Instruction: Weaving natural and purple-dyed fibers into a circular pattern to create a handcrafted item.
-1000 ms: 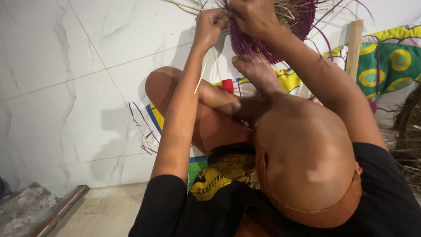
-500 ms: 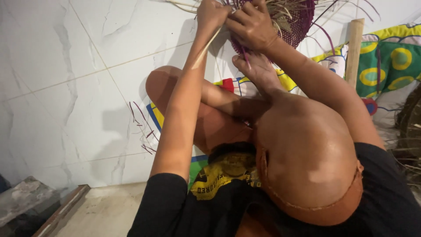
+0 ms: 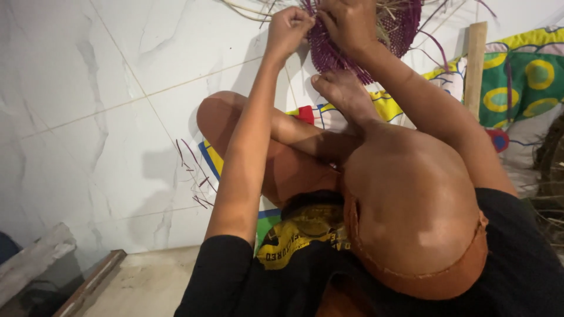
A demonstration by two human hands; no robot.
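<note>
Purple woven basket (image 3: 346,50) lower than before, both hands (image 3: 320,26) still gripping.

The woven basket (image 3: 352,44) is deep purple with pale straw strands, the floor (image 3: 88,88) white marble-veined tile, and the mat (image 3: 523,82) green with yellow rings.

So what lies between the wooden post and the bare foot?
In the head view, the right forearm crosses between the wooden post and the bare foot, above the colourful mat.
</note>
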